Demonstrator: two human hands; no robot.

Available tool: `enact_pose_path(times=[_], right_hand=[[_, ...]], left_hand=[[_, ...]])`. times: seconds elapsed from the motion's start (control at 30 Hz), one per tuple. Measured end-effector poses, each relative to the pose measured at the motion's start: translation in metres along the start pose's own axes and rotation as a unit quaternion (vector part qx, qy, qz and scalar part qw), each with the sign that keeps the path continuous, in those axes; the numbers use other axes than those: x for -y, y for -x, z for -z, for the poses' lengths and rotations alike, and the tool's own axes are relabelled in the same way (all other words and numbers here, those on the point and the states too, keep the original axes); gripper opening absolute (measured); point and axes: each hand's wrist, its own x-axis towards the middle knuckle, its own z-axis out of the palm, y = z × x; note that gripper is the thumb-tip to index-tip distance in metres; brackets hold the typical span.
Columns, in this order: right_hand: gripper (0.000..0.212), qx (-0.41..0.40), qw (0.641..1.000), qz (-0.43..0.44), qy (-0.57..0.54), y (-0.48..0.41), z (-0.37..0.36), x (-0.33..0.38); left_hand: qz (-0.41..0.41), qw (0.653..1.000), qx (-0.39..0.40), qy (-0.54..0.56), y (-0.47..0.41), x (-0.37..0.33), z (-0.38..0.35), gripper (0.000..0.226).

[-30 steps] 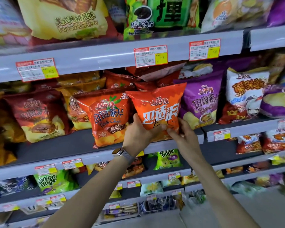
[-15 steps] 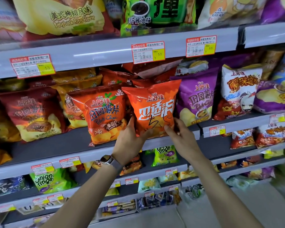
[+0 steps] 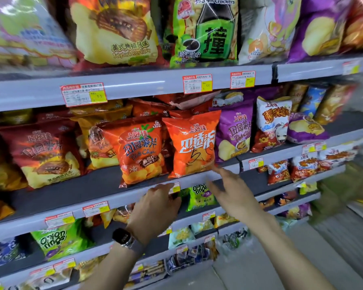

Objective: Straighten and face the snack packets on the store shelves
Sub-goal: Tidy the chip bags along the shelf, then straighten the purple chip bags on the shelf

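Observation:
An orange snack packet (image 3: 192,145) stands upright at the front of the middle shelf (image 3: 88,185), facing out. A tomato chips packet (image 3: 142,151) leans beside it on the left and a purple packet (image 3: 233,132) stands on the right. My left hand (image 3: 155,210) hangs below the shelf lip, fingers loosely curled, holding nothing. My right hand (image 3: 231,189) is just below and right of the orange packet with fingers extended; its fingertips are near the packet's lower right corner, holding nothing.
A dark red packet (image 3: 42,155) sits further left on the same shelf, with a bare stretch of shelf in front. Larger bags fill the top shelf (image 3: 134,86). Green onion rings packets (image 3: 59,239) and small snacks sit on lower shelves. Floor at bottom right.
Both hands have let go of the orange packet and dropped down, away from it. The packet now stands on the shelf front. The view shifted up and left.

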Motion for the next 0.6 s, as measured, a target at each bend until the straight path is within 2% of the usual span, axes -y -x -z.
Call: enact_pose_path(times=[0.23,0.4,0.6], right_hand=[[0.050,-0.033,0.992,0.009,0.125,0.071,-0.006,0.027],[0.046,-0.065,0.984,0.009,0.165,0.101,-0.004,0.024],[0.044,-0.097,0.986,-0.012,0.136,0.107,0.002,-0.007]], left_hand=[[-0.038,0.999,0.010,0.011,0.050,0.009,-0.007,0.023],[-0.030,0.999,-0.009,-0.018,0.069,0.002,-0.020,0.037],[-0.033,0.999,-0.016,-0.018,0.064,-0.022,-0.035,0.045]])
